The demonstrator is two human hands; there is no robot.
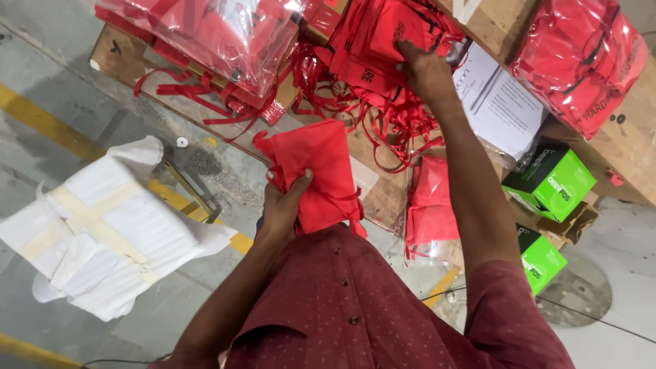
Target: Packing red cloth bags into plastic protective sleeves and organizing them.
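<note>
The red fabric drawstring bags are what your hands are busy with, and they lie in several places. The largest thing is the brown wooden worktop (pixel 632 137), which runs across the top of the view and carries almost everything. On it, at the upper left, lies a big clear plastic pack of red bags (pixel 212 31), and at the upper right lies a second clear plastic pack of red bags (pixel 581 58). Between them is the loose heap of red fabric bags with long red strings (pixel 372 51); the strings hang down over the worktop edge. Your right hand (pixel 424 68) is stretched out and rests on top of this heap, with the fingers pressing on the fabric; I cannot tell if it grips one bag. Your left hand (pixel 283 205) is closed around one folded red fabric bag (pixel 318 171), held close to your body, in front of your dark red shirt.

On the grey floor at the left lies a white foam wrapping sheet with tape (pixel 102 225). Near your right arm lie white printed paper sheets (pixel 502 102), and beside them are two green cardboard boxes (pixel 557 181).
</note>
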